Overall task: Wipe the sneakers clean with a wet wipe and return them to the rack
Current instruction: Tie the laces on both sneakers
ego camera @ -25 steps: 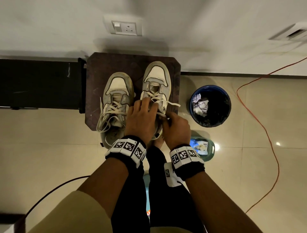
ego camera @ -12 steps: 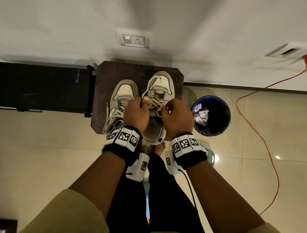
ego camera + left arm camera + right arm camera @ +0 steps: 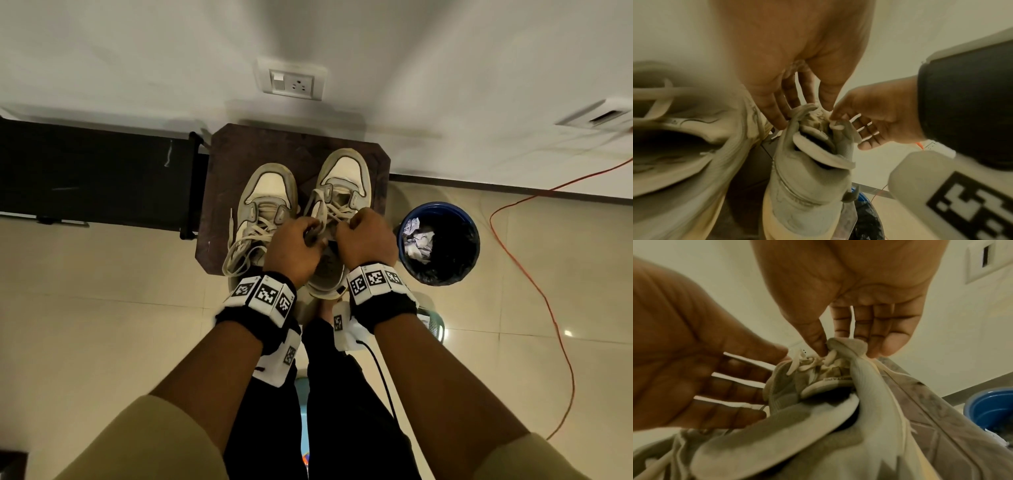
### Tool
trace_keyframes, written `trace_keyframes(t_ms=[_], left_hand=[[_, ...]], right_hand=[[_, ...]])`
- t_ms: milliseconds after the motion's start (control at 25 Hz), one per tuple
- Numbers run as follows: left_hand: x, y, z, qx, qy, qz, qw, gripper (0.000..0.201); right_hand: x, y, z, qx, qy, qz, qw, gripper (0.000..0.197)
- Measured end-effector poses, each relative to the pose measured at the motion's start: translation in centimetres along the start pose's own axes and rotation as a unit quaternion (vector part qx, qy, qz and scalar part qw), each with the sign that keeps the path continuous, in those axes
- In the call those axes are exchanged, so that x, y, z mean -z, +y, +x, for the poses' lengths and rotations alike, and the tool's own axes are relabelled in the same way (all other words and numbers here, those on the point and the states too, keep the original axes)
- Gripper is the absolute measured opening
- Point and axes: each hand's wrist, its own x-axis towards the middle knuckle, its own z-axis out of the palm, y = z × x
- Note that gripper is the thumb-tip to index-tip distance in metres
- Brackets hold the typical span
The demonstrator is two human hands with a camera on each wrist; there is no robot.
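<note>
There are two sneakers, side by side on one dark brown stool [image 3: 239,164] with cut corners that stands against the wall. Both lie with the long axis running from the person toward the wall, the toes pointing to the wall and the heels to the person. The left sneaker [image 3: 265,202] rests flat, its flat cream laces loose and hanging over the side. The right sneaker [image 3: 342,181] sits a little further toward the wall, and its heel reaches over the near edge of the stool. The uppers are cream and grey, of a soft suede-like material with some dirt, and the toe caps are rounded.

Two hands work on the right sneaker. The left hand [image 3: 294,248] has its fingers curled at the left side of the opening, pinching the collar and lace there. The right hand [image 3: 364,240] pinches the right eyelet flap and a lace [image 3: 830,357] between thumb and fingers. In the wrist views the padded tongue [image 3: 818,151] stands up between the two hands.

Each wrist carries one black band with white square-pattern markers. To the right of the stool stands one round blue bin [image 3: 440,243] with a black liner and crumpled white paper inside. One orange cable [image 3: 548,308] curves over the glossy beige floor tiles. One white socket plate [image 3: 291,82] is on the wall, and one black rack [image 3: 92,174] is at the left of the stool.
</note>
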Motion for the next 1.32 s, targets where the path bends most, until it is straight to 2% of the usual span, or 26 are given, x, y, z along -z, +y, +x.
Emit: trace_keyframes(t_ms=[160,320,400,560,680,880,1000,1120,1200,1320], left_hand=[[-0.6,-0.1,0.9,-0.015,-0.001,0.105,0.994,0.037],[-0.9,1.0,1.4,-0.031,0.054,0.217,0.974,0.026],[-1.0,1.4,1.4,-0.038,0.069,0.216,0.973,0.023],[-1.1,1.7,1.2,-0.032,0.058,0.192,0.979,0.024],[-1.3,1.9,1.6,-0.042,0.054,0.221,0.973,0.031],[-1.7,2.8,2.0,-0.052,0.05,0.277,0.958,0.02],[-1.6,3.0,1.6,-0.036,0.068,0.224,0.971,0.021],[-1.0,2.3,1.2,0.036,0.077,0.09,0.992,0.02],[-0.9,1.5,1.0,0.052,0.063,0.002,0.997,0.019],[-0.7,1.2,0.6,0.021,0.079,-0.114,0.99,0.017]], right_hand=[[0.0,-0.4,-0.4,0.061,0.048,0.077,0.994,0.019],[0.0,0.4,-0.7,0.031,0.059,0.172,0.983,0.02],[-0.1,1.3,-1.4,0.034,0.054,0.198,0.978,0.019],[0.1,2.2,-2.2,0.089,0.033,0.266,0.959,0.015],[0.4,2.7,-1.9,0.112,0.005,0.313,0.943,0.014],[0.1,3.7,-1.9,0.117,-0.012,0.383,0.916,0.02],[0.5,3.8,-1.9,0.113,-0.035,0.42,0.9,0.016],[1.2,3.5,-1.6,0.094,-0.044,0.452,0.886,0.017],[1.2,3.1,-1.5,0.087,-0.024,0.444,0.891,0.017],[0.2,3.0,-0.8,0.088,-0.017,0.396,0.914,0.011]])
